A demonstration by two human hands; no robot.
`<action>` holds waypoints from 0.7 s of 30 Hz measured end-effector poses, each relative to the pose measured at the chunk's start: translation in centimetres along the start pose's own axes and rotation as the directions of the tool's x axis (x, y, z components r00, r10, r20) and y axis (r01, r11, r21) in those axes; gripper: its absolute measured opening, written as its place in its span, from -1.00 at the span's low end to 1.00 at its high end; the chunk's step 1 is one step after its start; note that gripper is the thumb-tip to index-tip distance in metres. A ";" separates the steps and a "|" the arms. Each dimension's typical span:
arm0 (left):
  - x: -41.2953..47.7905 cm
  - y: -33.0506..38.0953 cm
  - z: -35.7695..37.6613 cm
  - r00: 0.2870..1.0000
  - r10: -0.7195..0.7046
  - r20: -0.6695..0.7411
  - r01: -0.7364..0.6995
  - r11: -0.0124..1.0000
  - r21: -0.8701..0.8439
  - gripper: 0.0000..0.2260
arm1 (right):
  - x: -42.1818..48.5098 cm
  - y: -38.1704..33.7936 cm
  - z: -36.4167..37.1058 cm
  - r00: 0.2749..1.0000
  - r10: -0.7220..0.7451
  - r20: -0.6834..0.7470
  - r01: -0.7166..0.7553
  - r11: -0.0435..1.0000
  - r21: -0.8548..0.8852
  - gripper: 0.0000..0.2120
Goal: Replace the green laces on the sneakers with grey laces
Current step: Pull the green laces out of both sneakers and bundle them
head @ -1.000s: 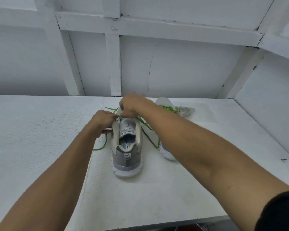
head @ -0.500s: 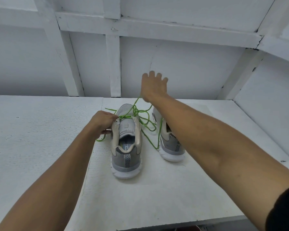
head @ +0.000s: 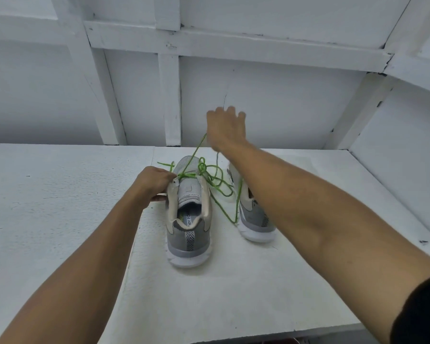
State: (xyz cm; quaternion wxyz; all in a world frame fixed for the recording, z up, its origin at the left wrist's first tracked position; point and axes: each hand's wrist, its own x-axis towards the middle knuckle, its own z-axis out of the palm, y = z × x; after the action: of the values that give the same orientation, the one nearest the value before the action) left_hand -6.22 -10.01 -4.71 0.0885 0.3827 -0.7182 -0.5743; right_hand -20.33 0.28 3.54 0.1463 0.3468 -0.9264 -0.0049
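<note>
Two grey sneakers on the white bench, heels toward the camera, toes toward the white panelled wall.

Near sneaker: upright, centre of the bench, tongue visible. The green lace is mostly loose, with one pass still crossing the top of the tongue by the upper eyelets. The rest sits in tangled loops over the toe and trails onto the bench between the two shoes.

Left hand: grip closed on the near sneaker's left collar edge at the top eyelet, fingers curled around it.

Right hand: raised above and beyond the shoes, back of the hand to the camera, motion-blurred. A taut strand of green lace runs from the top of the near sneaker up to its thumb side. The grip looks closed on that strand, but the pinch point is hidden behind the hand.

Second sneaker: just right of the first, largely covered by the right forearm. A green strand runs down its inner side.

Black sleeve on the right upper arm, at the frame corner.
</note>
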 end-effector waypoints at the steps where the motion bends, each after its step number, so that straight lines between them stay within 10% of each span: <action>1: 0.1 0.0 0.1 1.000 -0.002 -0.003 0.002 1.000 0.005 -0.85 | 0.3 0.7 -0.2 0.999 0.041 -0.017 -0.041 0.999 0.002 -0.60; 5: 0.1 0.0 0.2 1.000 -0.003 -0.019 0.003 1.000 0.009 -0.84 | 0.1 -0.6 0.8 0.986 -0.047 0.160 0.027 0.992 0.124 -0.42; 10: -0.1 0.0 0.1 1.000 -0.005 -0.022 0.005 1.000 0.007 -0.86 | -2.1 -4.5 3.8 0.877 -0.236 0.418 0.175 0.968 0.180 -0.68; 21: 0.1 -0.2 0.1 1.000 -0.002 -0.025 0.002 1.000 -0.024 -0.89 | -0.1 0.0 0.9 0.995 0.024 0.101 -0.027 0.999 0.024 -0.59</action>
State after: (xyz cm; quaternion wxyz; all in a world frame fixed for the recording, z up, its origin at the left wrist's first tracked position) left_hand -6.26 -9.97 -4.91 0.1014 0.3894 -0.7098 -0.5782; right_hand -20.49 0.27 2.63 0.0949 0.3361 -0.9370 -0.0086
